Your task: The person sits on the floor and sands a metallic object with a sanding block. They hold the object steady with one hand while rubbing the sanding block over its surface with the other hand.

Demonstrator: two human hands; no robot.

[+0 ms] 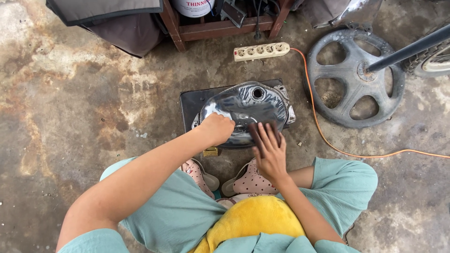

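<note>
Here, two hands (243, 140), one tank (248, 105)

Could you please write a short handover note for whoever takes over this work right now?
Left hand: closed into a fist on the near left side of the metal tank, steadying it.
Right hand: fingers flat, pressing a dark abrasive sheet on the tank's near right edge.
The tank lies on a dark board on the concrete floor, filler hole on the far side.
A power strip with an orange cable lies behind, and a wheel to the right.
Done: the tank's surface looks shiny and bare.
Left: I cannot tell how much of the surface still needs rubbing.
</note>
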